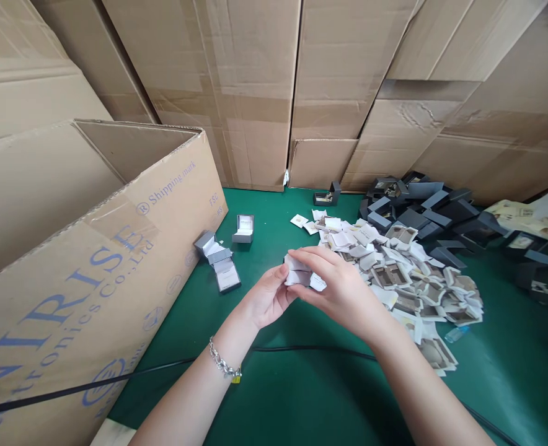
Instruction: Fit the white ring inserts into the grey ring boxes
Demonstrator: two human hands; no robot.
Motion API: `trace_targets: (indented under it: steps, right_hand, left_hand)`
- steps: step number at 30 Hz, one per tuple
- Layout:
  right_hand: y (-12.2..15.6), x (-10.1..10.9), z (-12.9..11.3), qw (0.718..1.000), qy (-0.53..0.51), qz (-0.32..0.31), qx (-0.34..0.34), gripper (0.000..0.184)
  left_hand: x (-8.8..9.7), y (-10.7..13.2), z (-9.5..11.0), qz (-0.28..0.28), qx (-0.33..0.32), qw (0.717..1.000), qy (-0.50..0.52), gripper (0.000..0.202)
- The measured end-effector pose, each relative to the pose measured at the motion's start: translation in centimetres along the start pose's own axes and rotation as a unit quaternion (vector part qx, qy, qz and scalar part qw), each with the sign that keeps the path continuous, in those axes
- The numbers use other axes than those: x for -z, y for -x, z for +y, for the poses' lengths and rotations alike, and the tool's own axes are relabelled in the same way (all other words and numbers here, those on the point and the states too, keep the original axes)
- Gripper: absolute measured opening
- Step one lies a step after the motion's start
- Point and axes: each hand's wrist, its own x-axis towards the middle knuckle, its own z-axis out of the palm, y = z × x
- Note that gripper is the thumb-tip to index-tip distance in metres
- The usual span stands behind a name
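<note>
Both my hands meet over the green table surface (302,384). My left hand (267,297) and my right hand (336,282) are closed together on a small grey-white box (297,271) with a white paper slip (318,284) sticking out beneath it. A silver bracelet (224,363) hangs on my left wrist. Just right of my hands lies a heap of white and beige paper inserts (395,272). To the left sit two open grey boxes (220,263) and one more open grey box (243,228).
A large open cardboard carton (92,248) printed with blue lettering stands at the left. Stacked cartons (302,87) wall off the back. A pile of dark grey boxes (423,207) lies at the back right. A black cable (116,378) crosses the table near me.
</note>
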Motion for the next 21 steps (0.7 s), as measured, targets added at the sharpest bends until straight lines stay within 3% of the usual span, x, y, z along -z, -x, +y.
trace_targets:
  steps: [8, 11, 13, 16, 18, 21]
  right_hand:
    - [0.3, -0.5, 0.6, 0.997, 0.056, 0.05, 0.032, 0.041]
    - [0.3, -0.2, 1.0, 0.995, 0.069, 0.066, 0.032, 0.041]
    - [0.1, 0.2, 1.4, 0.993, 0.079, 0.08, 0.023, 0.038]
    - [-0.1, 0.9, 2.0, 0.991, 0.086, 0.102, -0.004, 0.035]
    - [-0.2, 1.3, 2.5, 0.99, 0.082, 0.112, -0.031, 0.033]
    - [-0.2, 1.6, 3.0, 0.986, 0.077, 0.126, -0.08, 0.033]
  left_hand:
    - [-0.6, 0.1, 0.3, 0.023, -0.029, 0.999, -0.025, 0.028]
    - [-0.7, 0.1, 1.0, 0.075, -0.06, 0.991, -0.098, 0.03]
    - [-0.6, 0.1, 1.5, 0.14, -0.1, 0.966, -0.194, 0.033]
    - [-0.2, 0.0, 1.5, 0.213, -0.152, 0.893, -0.366, 0.042]
    - [0.2, -0.2, 0.8, 0.216, -0.146, 0.853, -0.453, 0.061]
    - [0.7, -0.4, -0.7, 0.193, -0.123, 0.818, -0.528, 0.098]
